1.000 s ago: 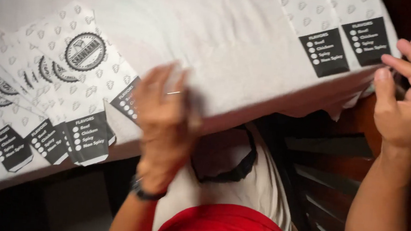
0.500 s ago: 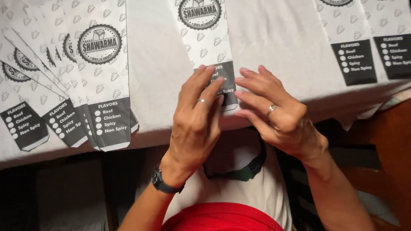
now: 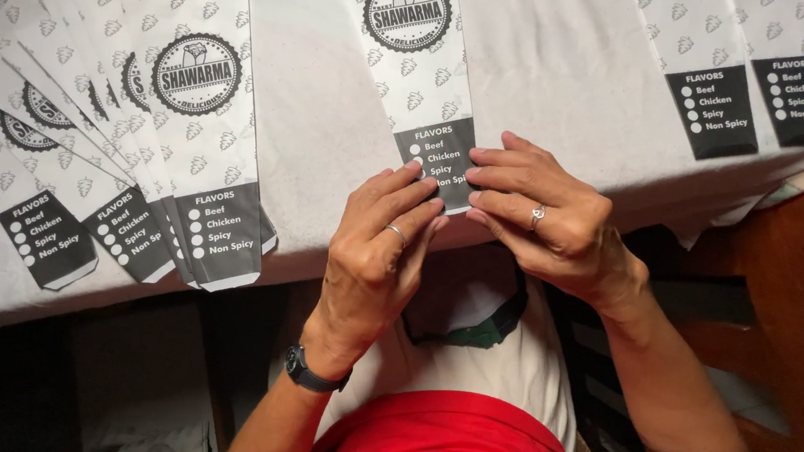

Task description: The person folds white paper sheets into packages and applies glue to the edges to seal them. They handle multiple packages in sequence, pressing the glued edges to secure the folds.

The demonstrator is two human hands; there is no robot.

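White paper covers the table (image 3: 553, 83) in the head view, w/ printed paper sleeves laid out on it. Centre sleeve (image 3: 419, 70) lies flat, running from 12 o'clock down to the near table edge, round badge up top, dark band at its bottom end. Both hands meet on that dark end: left hand (image 3: 382, 254) comes up from 6 o'clock, fingers (image 3: 406, 182) bent and pressing the sleeve's lower left corner, thumb hidden, ring on one finger, dark watch (image 3: 312, 373) at the wrist. Right hand (image 3: 543, 215) comes in from 4 o'clock, fingers curled flat over the band's lower right, pinching the edge, ring visible too. At 9 o'clock a fanned stack of sleeves (image 3: 150, 133) overlaps, dark ends toward the person. At 1–2 o'clock two more sleeves (image 3: 730, 81) lie side by side near the table corner. Red garment (image 3: 449, 447) at 6 o'clock, below the hands.
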